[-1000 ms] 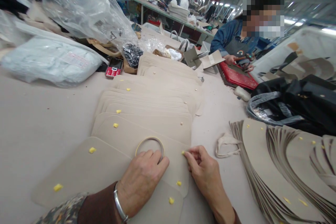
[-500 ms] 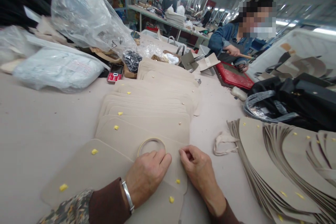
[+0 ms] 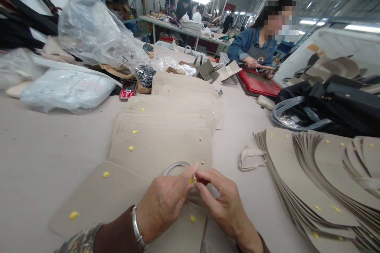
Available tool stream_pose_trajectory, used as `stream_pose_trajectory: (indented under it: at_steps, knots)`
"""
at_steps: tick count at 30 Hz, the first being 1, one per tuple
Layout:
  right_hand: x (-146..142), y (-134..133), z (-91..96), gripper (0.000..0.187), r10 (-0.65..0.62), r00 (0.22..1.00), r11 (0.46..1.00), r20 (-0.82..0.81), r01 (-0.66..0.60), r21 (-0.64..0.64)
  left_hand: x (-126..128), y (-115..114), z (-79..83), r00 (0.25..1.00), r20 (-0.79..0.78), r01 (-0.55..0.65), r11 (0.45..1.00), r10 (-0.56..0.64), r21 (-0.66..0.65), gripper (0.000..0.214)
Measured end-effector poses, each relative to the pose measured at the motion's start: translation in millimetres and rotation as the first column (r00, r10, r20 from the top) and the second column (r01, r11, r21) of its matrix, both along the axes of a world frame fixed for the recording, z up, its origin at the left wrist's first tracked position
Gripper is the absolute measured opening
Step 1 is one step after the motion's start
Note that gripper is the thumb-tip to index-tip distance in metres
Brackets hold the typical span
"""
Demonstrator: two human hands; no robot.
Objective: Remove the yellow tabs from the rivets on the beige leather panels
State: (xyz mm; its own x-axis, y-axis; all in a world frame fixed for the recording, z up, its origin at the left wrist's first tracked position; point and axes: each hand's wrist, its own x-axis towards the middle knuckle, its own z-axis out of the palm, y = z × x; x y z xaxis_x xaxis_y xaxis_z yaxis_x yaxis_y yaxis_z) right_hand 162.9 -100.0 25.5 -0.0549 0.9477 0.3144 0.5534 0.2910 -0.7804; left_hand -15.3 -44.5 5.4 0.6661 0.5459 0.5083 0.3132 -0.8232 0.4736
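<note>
My left hand (image 3: 164, 201) is closed around a thin ring (image 3: 176, 166) that looks like a roll of tape, partly hidden by the fingers. Beside it, my right hand (image 3: 222, 195) is pinched, its fingertips meeting the left ones at a small yellow tab (image 3: 192, 180). A beige panel with rounded corners (image 3: 97, 197) lies under my left hand and carries more yellow tabs. Behind it a row of overlapping beige panels (image 3: 166, 140) runs away from me, some with small metal studs (image 3: 202, 163). What sits inside the right fingers is mostly hidden.
Fanned beige panels (image 3: 291, 166) and a loop of fabric (image 3: 242, 158) lie at right, with black bags (image 3: 335, 106) behind. Plastic-wrapped packs (image 3: 68, 89) and a red phone (image 3: 128, 90) are at left. A co-worker (image 3: 255, 43) works over a red tray (image 3: 258, 83).
My right hand has moved left to meet my left hand, and the yellow tab now shows between their fingertips. A metal stud near the right hand has come into view.
</note>
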Motion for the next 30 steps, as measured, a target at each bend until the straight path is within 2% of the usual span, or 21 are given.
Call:
stream_pose_trajectory:
  at_steps: [3,6,10,13,15,17,20,22,27,30]
  knots:
    - [-6.4,1.8,0.2,0.017,0.038,0.997,0.995,0.069,-0.045,0.092,0.5,-2.5,-2.1,1.0,0.0,-0.031,0.996,0.031,0.081,0.038]
    - [-8.9,2.7,-8.2,0.017,0.01,0.99,0.984,0.139,-0.034,0.173,0.1,-4.2,-3.3,0.998,-0.006,-0.063,0.991,0.065,0.117,0.032]
    - [-10.3,2.1,-18.0,0.018,-0.081,0.968,0.961,0.239,0.012,0.276,-0.2,-4.7,0.2,0.998,-0.049,-0.039,0.999,0.037,-0.03,0.016]
    - [-11.0,1.8,-18.1,0.019,-0.134,0.953,0.961,0.272,0.059,0.269,1.6,-2.6,5.5,0.996,-0.079,-0.036,0.995,0.029,-0.093,0.021]
    - [-10.8,2.3,-15.4,0.018,-0.166,0.961,0.974,0.223,0.123,0.192,4.2,0.4,9.0,0.994,-0.102,-0.052,0.997,0.046,-0.065,0.024]
    - [-10.1,3.6,-11.4,0.015,-0.209,0.973,0.978,0.096,0.208,0.026,7.8,4.7,11.6,0.99,-0.129,-0.056,0.998,0.053,-0.016,0.026]
    - [-9.5,7.6,-4.4,0.016,-0.298,0.94,0.922,-0.165,0.238,-0.304,13.9,11.1,11.1,0.996,-0.085,-0.035,0.998,0.038,0.045,0.026]
    - [-9.9,12.2,-0.7,0.019,-0.346,0.895,0.878,-0.283,0.202,-0.434,17.3,13.5,7.8,0.999,-0.011,-0.031,0.998,0.032,0.055,0.025]
    - [-2.7,28.9,-5.8,0.025,-0.429,0.831,0.829,-0.353,0.208,-0.519,18.1,12.5,4.6,0.991,0.125,-0.053,0.998,0.049,0.026,0.018]
    - [12.5,37.0,-15.9,0.034,-0.495,0.788,0.786,-0.366,0.227,-0.575,14.0,14.9,7.7,0.992,0.117,-0.058,0.998,0.056,0.018,0.013]
